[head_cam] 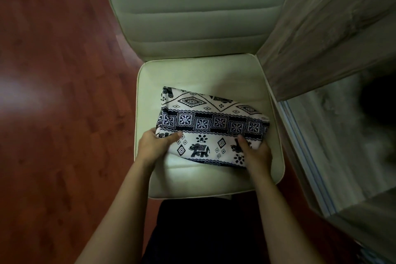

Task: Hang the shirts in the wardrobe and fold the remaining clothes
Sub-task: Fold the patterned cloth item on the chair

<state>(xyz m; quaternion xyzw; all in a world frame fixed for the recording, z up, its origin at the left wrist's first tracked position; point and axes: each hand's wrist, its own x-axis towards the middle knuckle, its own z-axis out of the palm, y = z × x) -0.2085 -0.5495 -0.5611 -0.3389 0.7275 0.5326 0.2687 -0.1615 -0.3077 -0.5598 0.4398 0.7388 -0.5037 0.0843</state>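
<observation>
Both hands are gripping a folded elephant-print garment [212, 122] on a chair seat [192, 75].
The left hand [158, 143] and right hand [256, 152] are pinching its near corners, thumbs on top; it is lying flat mid-seat, the ribbed backrest [199, 17] standing beyond.

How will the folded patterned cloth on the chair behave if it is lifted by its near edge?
Probably floppy: the cloth bends softly where the left hand and right hand pinch it. Its folds will likely slip open, since nothing pins them. It looks thin, so probably light, and may slide on the smooth chair.
</observation>
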